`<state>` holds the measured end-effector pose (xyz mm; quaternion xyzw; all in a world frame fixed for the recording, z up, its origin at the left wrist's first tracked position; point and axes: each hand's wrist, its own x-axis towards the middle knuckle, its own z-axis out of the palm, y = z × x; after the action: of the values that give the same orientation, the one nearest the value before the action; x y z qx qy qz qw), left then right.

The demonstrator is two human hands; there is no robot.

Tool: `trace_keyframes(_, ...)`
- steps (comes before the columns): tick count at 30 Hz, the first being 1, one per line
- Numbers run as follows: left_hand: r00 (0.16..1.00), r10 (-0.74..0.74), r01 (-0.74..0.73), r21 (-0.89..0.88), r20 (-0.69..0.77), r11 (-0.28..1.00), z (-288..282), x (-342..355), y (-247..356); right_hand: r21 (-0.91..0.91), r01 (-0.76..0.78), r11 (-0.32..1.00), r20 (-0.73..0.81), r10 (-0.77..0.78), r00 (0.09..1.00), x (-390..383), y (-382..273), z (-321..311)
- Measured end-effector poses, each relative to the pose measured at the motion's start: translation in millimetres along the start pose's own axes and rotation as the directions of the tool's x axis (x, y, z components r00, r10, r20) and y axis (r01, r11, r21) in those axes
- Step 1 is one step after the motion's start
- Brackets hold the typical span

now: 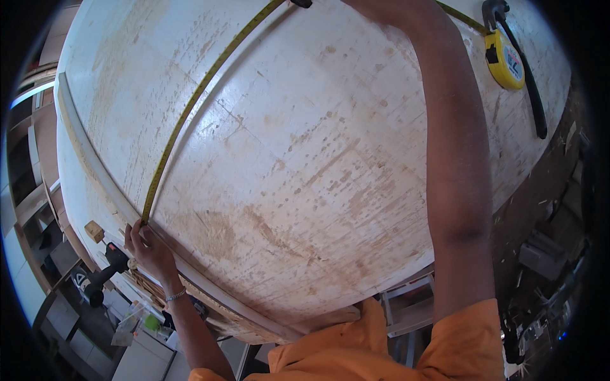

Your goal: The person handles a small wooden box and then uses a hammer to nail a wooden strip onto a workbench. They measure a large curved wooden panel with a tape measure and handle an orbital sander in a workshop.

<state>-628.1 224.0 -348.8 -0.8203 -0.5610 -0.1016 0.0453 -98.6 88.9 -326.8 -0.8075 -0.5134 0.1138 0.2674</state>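
Note:
A yellow tape measure blade (190, 105) arcs across a worn, pale worktable (305, 159). Its lower end meets a long, narrow wooden strip (105, 171) along the left edge. My left hand (151, 251) pinches the blade's end there, against the strip. My right arm reaches over the table to the far edge, where my right hand (375, 9) is cut off by the frame and its fingers are hidden. A small dark object (302, 3) shows beside the blade at the top. The blade reappears beyond my arm and runs to its yellow case (505, 60).
A hammer (537, 105) with a black handle lies by the tape case at the far right. Left of the table, a black-handled clamp (105, 273) sticks out at the edge. Shelves with boards (38, 165) stand further left. Dark clutter lies on the floor at right.

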Motion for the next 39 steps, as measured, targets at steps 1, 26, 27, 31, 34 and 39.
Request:
trace_keyframes(1, 1.0, -0.014, 0.013, 0.023, 0.014, 1.0, -3, -1, -5, -0.003, 0.014, 1.0, -0.004, -0.014, 1.0, 3, -1, 10)
trace_keyframes(26, 0.818, -0.469, 0.51, -0.042, 0.332, 0.859, -19, -11, -42, 0.058, 0.118, 0.991, -0.095, -0.112, 0.989, 12, 14, 33)
trace_keyframes(27, 0.818, -0.462, 0.496, -0.012, 0.342, 0.868, -20, -10, -41, 0.063, 0.115, 0.991, -0.108, -0.108, 0.988, 13, 13, 33)
trace_keyframes(31, 0.816, -0.441, 0.44, 0.094, 0.373, 0.893, -20, -4, -56, 0.121, 0.101, 0.987, -0.063, -0.094, 0.994, 9, 6, 23)
trace_keyframes(34, 0.808, -0.449, 0.442, 0.112, 0.381, 0.89, -20, -3, -63, 0.086, 0.104, 0.991, -0.029, -0.102, 0.994, 0, 0, 10)
trace_keyframes(39, 0.859, -0.385, 0.41, 0.0, 0.337, 0.912, -15, -6, -55, 0.101, -0.009, 0.995, 0.056, 0.003, 0.998, 6, -2, 5)
